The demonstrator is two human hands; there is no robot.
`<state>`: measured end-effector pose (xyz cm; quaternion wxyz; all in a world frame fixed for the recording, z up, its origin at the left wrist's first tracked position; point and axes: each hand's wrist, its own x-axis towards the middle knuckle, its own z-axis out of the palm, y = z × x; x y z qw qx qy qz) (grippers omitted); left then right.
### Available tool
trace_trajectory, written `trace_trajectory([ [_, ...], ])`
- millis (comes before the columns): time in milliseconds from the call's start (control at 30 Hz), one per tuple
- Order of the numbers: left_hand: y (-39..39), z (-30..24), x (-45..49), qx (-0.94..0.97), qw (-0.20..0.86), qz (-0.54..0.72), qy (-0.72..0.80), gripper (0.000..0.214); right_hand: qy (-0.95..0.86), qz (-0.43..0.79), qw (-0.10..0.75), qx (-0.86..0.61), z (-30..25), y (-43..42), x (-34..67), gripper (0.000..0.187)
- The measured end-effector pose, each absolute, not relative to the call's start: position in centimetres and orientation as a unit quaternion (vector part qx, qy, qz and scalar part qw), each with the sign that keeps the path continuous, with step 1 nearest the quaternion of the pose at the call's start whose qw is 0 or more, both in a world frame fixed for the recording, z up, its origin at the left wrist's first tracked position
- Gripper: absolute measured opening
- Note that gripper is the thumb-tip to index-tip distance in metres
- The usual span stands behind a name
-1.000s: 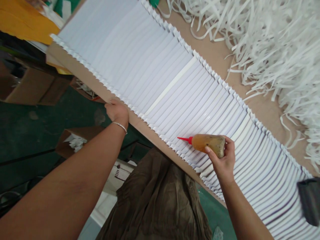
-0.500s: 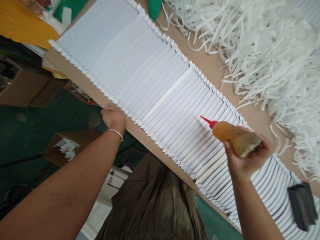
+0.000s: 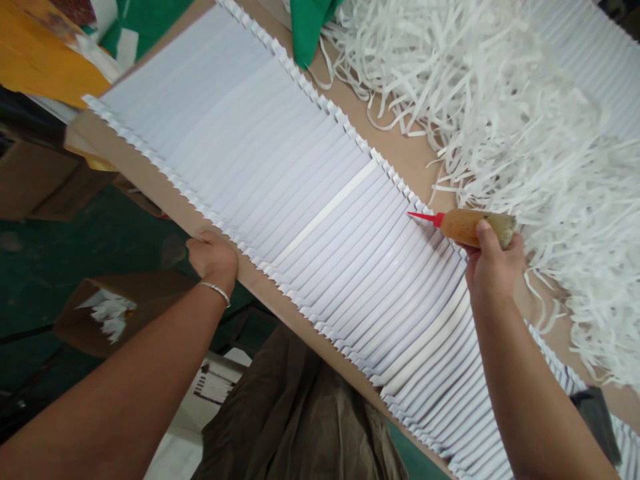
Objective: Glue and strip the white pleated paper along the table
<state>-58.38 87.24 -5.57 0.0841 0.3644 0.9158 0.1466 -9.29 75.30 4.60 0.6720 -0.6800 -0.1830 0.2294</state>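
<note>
Nearest, at the bottom of the view, a brown garment [image 3: 300, 413] covers the person's lap, and both bare forearms reach up from there. Down on the left, on the dark green floor, stands an open cardboard box [image 3: 107, 303] with white scraps in it.

The left hand [image 3: 213, 257], a thin bracelet [image 3: 215, 291] at its wrist, is closed on the near edge of the bench [image 3: 150, 180], fingers curled over the brown board. It holds nothing else.

A long row of white paper sheets [image 3: 260, 147] lies overlapped like shingles along the bench, running from upper left to lower right, its near and far edges showing as saw-tooth lines. One off-white strip [image 3: 330, 210] lies across the row near its middle, and a second off-white strip [image 3: 430, 340] lies further right. At the right margin a dark object [image 3: 597, 413] sits on the sheets, blurred and partly cut off by the forearm.

The right hand [image 3: 493, 267] is wrapped tight round a glue bottle [image 3: 475, 227] filled with amber liquid. The bottle lies almost level at the far edge of the row, and its red nozzle [image 3: 424, 216] points left, the tip down at a sheet's surface by the far saw-tooth edge.

Beyond the bottle a large loose pile of white paper strips [image 3: 525, 120] spreads over the far side of the bench. A green cloth [image 3: 307, 27] lies at the top, touching the pile's left fringe. A yellow sheet [image 3: 45, 60] shows in the upper left corner.
</note>
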Motion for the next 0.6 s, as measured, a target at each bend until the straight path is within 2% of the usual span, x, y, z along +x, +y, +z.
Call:
trace_trajectory([
  [267,87.4,-5.7,-58.5,0.363,0.079,0.131,0.919,0.041,-0.187,0.217,0.661,-0.694,4.3,75.3,-9.8,0.05],
  [600,87.4,-5.3,-58.1,0.357,0.101,0.141,0.918,0.039,-0.221,0.228,0.611,-0.725,4.8,70.2,-13.4,0.05],
])
